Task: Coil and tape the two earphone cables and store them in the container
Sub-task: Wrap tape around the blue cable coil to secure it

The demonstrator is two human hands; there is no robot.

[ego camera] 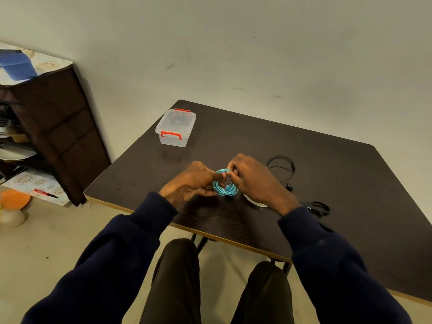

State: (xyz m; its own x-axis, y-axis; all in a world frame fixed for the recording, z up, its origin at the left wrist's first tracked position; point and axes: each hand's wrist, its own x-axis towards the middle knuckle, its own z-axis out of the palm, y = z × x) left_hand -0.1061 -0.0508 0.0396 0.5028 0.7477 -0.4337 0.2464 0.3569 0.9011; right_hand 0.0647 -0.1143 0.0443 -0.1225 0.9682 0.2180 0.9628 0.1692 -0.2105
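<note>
The blue earphone cable [224, 185] is wound into a ring, held just above the surface [339, 183] between my hands. My left hand [189, 181] pinches its left rim with clenched fingers. My right hand [254, 178] curls round the top right, though I can't tell if it holds a loose end. I'd hold that left pinch firm so the loops don't spring, then take the tape roll [254, 202], half hidden under my right wrist. The black earphone cable [284, 168] lies loose beyond, scissors [319, 208] are to the right, and the container [175, 127] sits lidded at the far left
</note>
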